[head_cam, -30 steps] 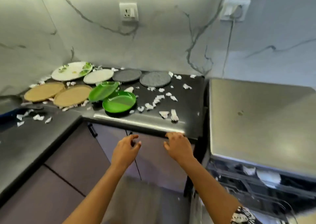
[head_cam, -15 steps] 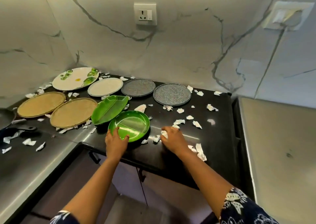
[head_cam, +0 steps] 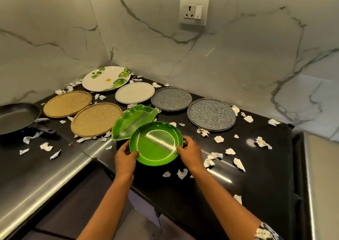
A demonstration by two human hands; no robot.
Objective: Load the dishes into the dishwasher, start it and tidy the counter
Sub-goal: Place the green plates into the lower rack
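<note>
Both hands moved in since 0.5 s ago: left hand (head_cam: 126,158) slid to near-left rim of round green bowl (head_cam: 156,144), right hand (head_cam: 190,152) left paper scraps (head_cam: 212,157), now clamps right rim. Bowl at front of worktop (head_cam: 256,175), far edge touching or overlapping leaf-shaped green dish (head_cam: 134,123); cannot tell if lifted yet. Advice: lift straight up, keep level, clear leaf dish before swinging right. 6 plates, frying pan (head_cam: 16,117) untouched behind. Loading looks barely begun.
</note>
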